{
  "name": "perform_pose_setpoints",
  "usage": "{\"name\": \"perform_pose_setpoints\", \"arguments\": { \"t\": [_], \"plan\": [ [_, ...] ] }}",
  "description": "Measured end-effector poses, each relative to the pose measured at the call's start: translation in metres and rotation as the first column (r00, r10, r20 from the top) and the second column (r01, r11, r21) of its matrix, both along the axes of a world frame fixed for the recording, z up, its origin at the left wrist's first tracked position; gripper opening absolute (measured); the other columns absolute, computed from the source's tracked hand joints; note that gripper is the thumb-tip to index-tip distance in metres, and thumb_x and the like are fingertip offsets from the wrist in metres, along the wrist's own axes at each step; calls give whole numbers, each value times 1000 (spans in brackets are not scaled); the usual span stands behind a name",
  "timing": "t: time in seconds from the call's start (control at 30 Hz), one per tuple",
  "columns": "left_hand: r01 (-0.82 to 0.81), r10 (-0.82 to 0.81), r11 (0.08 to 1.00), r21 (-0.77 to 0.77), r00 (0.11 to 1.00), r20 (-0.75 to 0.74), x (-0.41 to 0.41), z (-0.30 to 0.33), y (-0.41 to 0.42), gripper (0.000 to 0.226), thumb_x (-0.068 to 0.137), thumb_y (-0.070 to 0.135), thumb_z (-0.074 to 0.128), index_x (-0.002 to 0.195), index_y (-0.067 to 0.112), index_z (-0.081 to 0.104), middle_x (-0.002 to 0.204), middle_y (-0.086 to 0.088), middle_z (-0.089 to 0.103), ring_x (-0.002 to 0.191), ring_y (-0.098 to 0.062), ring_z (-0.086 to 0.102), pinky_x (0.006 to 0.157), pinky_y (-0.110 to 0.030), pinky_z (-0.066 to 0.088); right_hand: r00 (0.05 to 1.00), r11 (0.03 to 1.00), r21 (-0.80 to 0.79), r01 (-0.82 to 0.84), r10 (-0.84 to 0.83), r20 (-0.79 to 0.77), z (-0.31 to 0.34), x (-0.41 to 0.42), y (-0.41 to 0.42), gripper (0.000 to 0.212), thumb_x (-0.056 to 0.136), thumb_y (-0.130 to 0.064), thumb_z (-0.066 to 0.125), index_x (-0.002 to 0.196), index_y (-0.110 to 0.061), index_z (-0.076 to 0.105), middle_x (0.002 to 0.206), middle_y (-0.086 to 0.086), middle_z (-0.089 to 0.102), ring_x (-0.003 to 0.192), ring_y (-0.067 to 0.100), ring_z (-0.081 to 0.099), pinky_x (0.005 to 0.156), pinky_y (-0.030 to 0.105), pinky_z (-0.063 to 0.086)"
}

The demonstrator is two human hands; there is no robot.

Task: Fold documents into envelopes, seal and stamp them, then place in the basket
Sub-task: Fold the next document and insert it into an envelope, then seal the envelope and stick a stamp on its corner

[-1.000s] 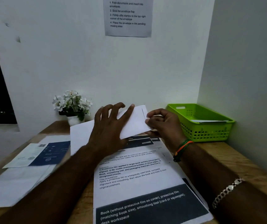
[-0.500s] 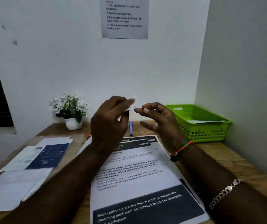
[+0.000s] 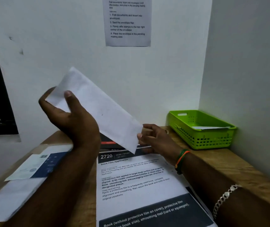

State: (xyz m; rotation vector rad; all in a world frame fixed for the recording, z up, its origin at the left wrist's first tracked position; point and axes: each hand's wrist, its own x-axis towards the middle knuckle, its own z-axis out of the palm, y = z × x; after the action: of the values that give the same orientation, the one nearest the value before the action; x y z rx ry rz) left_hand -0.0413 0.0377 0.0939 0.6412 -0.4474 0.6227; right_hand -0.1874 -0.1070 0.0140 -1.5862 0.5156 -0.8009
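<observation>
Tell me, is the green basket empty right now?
No, a white envelope already lies inside the green basket at the desk's far right corner.

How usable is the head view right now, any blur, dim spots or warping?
Head view: dim overall; the envelope and left hand are slightly motion-blurred; the papers at the left desk edge smear; the wall notice and printed sheet stay readable; wide-angle bending tilts the right wall.
</observation>
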Motion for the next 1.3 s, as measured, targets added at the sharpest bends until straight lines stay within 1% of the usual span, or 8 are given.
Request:
{"name": "perform_pose_setpoints", "arguments": {
  "t": [0.13,0.3,0.4,0.47,0.7,0.93,1.1,1.3],
  "plan": [
    [183,-165,982,51,955,-245,17,-15,-12,19,93,12,61,110,18,55,106,6,65,90,0,66,81,-15,53,999,1000,20,1,-2,51,1,-4,-6,27,94,-7,67,121,-4,63,100,16,68,78,27,57,57,28,53],
    [415,-252,850,323,860,-443,56,-43,-24,28,81,2,68,106,13,63,94,-1,66,84,-21,64,63,-19,53,959,960,25,279,-280,48,2,-9,-24,21,91,5,57,97,-11,70,97,18,69,77,23,61,64,32,49],
    [-82,159,475,876,987,6,70,-60,-20,55,73,17,76,123,30,54,127,-1,55,114,-30,55,92,-38,52,933,931,-68,359,-360,2,0,-14,-32,28,83,12,56,80,-12,68,84,19,65,73,23,56,64,31,42],
    [-338,19,314,887,936,351,68,-66,-22,54,77,19,78,124,34,57,132,2,54,122,-29,53,100,-49,48,929,932,-124,342,-355,-109,-5,-15,-34,25,81,14,57,76,-8,67,80,19,62,72,25,55,64,33,40],
    [-339,-725,11,941,645,241,11,-110,-51,43,96,44,65,137,34,59,136,11,57,126,-7,52,111,-32,40,780,776,-624,87,-443,-442,-14,-16,-38,20,84,-5,63,91,-17,78,75,-12,60,67,-4,52,56,3,36],
    [-332,-771,-57,942,614,170,15,-118,-58,40,99,45,61,139,37,61,127,10,51,121,-5,48,111,-31,38,657,629,-680,377,-699,-282,-3,-14,-76,6,83,-13,70,88,-15,74,93,11,73,94,29,68,71,21,41],
    [-356,-758,-63,932,625,188,16,-117,-61,42,99,47,60,140,39,60,130,10,49,123,-6,46,109,-29,36,590,587,-755,293,-732,-340,-10,-6,-100,28,90,-18,62,118,-14,67,118,23,67,107,37,64,86,32,50],
    [-385,-746,-43,922,626,226,16,-116,-62,41,98,47,61,138,39,62,133,11,51,126,-8,46,112,-31,35,582,586,-780,221,-721,-376,-13,-4,-106,14,85,-10,66,96,-9,75,108,18,72,108,36,65,90,35,50]
  ]
}}
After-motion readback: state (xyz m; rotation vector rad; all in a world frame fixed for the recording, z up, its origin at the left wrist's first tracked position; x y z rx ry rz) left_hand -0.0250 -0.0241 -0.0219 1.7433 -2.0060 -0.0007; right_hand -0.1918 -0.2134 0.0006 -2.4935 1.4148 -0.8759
